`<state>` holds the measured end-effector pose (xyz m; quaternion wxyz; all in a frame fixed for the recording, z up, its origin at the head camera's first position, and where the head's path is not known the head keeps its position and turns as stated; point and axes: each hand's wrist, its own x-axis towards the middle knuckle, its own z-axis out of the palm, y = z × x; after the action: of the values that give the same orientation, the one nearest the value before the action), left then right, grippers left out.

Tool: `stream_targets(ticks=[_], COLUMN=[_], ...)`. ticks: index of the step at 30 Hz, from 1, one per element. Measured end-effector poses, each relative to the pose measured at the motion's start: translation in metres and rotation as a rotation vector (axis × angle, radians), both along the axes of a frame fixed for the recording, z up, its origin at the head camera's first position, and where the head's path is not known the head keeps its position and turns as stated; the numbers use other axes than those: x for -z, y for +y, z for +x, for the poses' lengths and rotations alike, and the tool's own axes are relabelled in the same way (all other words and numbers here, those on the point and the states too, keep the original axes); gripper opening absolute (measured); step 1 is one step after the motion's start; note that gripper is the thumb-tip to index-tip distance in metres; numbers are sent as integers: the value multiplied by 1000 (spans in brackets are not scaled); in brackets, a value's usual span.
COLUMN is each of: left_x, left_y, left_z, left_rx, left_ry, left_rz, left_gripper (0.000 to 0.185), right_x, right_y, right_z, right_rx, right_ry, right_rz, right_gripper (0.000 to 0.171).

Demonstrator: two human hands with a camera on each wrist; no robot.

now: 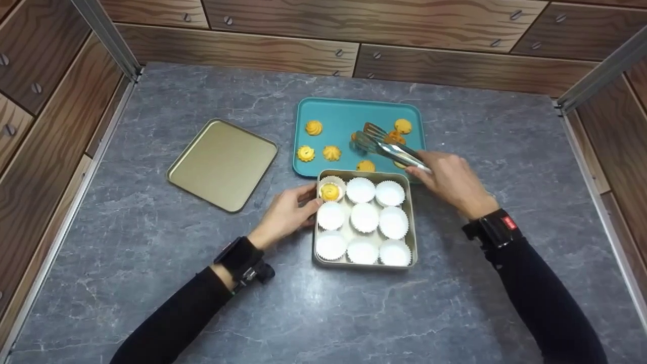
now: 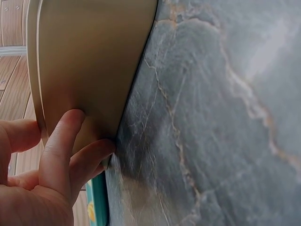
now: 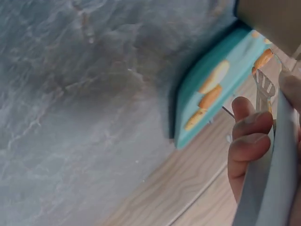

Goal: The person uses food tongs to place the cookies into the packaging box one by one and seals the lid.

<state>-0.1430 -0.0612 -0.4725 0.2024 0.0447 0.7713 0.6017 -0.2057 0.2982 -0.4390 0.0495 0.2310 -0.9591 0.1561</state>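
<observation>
A square gold tin holds rows of white paper cups. A yellow piped cookie sits in the cup at its far left corner. My left hand rests against the tin's left side; in the left wrist view its fingertips touch the outer wall and the thumb lies at the rim. Silver tongs are gripped in my right hand, their slotted heads over the teal tray. Cookies lie on that tray, some close to the tongs. Whether the tongs pinch one, I cannot tell.
A flat gold square lid lies on the grey marbled table, left of the tin and tray. The tray stands right behind the tin, against its far edge. Wood-patterned panels border the table at the back and sides.
</observation>
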Motion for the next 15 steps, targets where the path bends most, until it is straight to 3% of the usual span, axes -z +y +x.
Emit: stream_targets(ticks=[7, 15], left_x=[0, 1], left_y=[0, 1], left_z=[1, 1], left_rx=[-5, -15], left_ry=[5, 15], left_rz=[9, -18], left_gripper=[62, 61], right_x=[-13, -22], right_y=[7, 14], right_z=[22, 49], right_rx=[-53, -76], right_ry=[60, 78], right_rz=[-86, -98], right_gripper=[42, 43])
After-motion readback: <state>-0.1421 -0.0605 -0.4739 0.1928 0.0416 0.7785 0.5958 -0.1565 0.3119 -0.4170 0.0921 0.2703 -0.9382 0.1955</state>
